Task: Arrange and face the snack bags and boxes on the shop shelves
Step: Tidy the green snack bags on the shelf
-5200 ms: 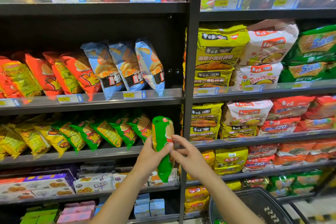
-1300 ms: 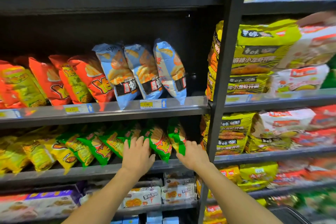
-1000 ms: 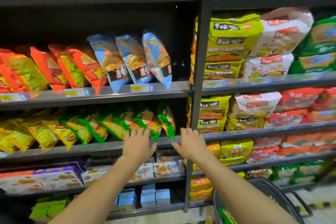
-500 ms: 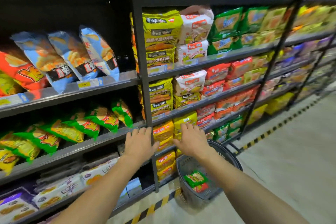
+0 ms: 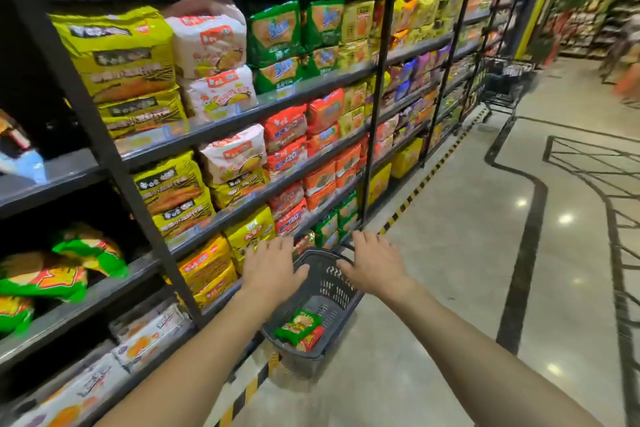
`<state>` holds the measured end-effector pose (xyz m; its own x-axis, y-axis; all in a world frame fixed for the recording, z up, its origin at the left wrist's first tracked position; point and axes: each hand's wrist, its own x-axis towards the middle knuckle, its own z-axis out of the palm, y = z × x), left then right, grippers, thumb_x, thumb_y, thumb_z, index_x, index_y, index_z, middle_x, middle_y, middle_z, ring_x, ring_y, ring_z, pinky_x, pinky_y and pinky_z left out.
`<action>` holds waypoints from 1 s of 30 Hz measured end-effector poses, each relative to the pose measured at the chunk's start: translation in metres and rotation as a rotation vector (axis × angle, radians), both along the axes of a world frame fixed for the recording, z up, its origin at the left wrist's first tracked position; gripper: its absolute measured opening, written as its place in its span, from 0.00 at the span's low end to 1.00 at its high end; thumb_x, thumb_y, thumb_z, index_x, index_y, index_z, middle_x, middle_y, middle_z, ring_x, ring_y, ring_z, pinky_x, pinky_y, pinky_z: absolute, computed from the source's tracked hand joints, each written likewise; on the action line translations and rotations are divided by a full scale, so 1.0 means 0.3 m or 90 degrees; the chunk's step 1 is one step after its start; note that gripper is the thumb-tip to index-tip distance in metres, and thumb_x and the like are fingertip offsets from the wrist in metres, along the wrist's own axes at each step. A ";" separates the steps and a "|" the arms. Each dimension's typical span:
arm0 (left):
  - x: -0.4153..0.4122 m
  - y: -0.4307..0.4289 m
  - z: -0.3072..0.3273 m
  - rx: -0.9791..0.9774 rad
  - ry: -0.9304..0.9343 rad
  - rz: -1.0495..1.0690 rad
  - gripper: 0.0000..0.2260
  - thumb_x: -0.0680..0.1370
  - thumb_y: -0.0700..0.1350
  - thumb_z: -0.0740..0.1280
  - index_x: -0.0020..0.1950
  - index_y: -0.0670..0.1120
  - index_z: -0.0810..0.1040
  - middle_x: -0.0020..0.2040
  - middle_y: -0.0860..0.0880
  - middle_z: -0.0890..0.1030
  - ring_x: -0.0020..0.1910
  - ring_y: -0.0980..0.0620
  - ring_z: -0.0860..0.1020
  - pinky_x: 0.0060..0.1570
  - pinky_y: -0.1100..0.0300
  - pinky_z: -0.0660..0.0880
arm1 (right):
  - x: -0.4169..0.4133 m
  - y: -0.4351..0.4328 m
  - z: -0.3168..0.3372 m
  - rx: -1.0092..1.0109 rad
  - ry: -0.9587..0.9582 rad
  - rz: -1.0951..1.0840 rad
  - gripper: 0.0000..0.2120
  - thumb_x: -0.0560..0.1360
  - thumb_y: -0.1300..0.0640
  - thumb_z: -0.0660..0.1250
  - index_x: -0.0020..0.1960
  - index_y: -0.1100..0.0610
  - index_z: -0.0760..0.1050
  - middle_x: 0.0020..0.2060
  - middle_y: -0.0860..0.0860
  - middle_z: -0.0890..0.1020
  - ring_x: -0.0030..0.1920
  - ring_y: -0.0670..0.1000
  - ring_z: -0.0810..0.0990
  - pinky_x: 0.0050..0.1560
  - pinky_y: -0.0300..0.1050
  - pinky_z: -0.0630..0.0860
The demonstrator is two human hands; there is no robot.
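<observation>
My left hand (image 5: 273, 269) and my right hand (image 5: 375, 262) hover palm-down with spread fingers above a dark plastic basket (image 5: 323, 291) on the floor; neither holds anything. Inside the basket lie a green snack bag (image 5: 298, 326) and a red one (image 5: 313, 340). The green snack bags (image 5: 86, 250) I handled stand on the shelf at the far left. Yellow noodle packs (image 5: 121, 52), white packs (image 5: 211, 42) and red packs (image 5: 287, 128) fill the shelves ahead.
Black shelf uprights (image 5: 114, 163) divide the bays. Biscuit boxes (image 5: 145, 336) sit on the low left shelf. A yellow-black stripe (image 5: 408, 198) runs along the shelf foot. A trolley (image 5: 502, 87) stands far down the aisle of shiny floor (image 5: 467, 253).
My view has swung right from the green bags toward the aisle. Both hands left the shelf edge and now hang over the basket, holding nothing.
</observation>
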<state>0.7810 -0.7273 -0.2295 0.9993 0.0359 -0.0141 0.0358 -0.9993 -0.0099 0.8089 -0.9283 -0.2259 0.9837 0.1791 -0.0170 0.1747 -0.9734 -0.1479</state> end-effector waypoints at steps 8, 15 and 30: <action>0.406 -0.439 -0.022 0.004 0.002 -0.072 0.31 0.82 0.66 0.57 0.79 0.50 0.65 0.75 0.48 0.74 0.73 0.43 0.70 0.71 0.46 0.66 | 0.335 -0.422 -0.054 0.017 0.020 -0.051 0.33 0.80 0.35 0.61 0.77 0.54 0.64 0.73 0.54 0.72 0.73 0.60 0.71 0.70 0.58 0.70; 0.783 -0.848 -0.019 -0.018 0.017 -0.087 0.31 0.83 0.65 0.58 0.81 0.50 0.63 0.77 0.48 0.71 0.76 0.43 0.68 0.74 0.44 0.64 | 0.695 -0.838 -0.033 -0.025 0.037 -0.064 0.32 0.81 0.36 0.60 0.77 0.55 0.64 0.73 0.56 0.72 0.73 0.61 0.69 0.70 0.59 0.69; 1.682 -1.295 -0.096 -0.046 0.029 -0.123 0.32 0.83 0.66 0.57 0.82 0.49 0.62 0.77 0.48 0.72 0.75 0.43 0.69 0.72 0.46 0.66 | 1.565 -1.314 -0.085 -0.046 0.055 -0.111 0.33 0.81 0.35 0.59 0.78 0.55 0.61 0.75 0.55 0.69 0.73 0.61 0.68 0.71 0.60 0.67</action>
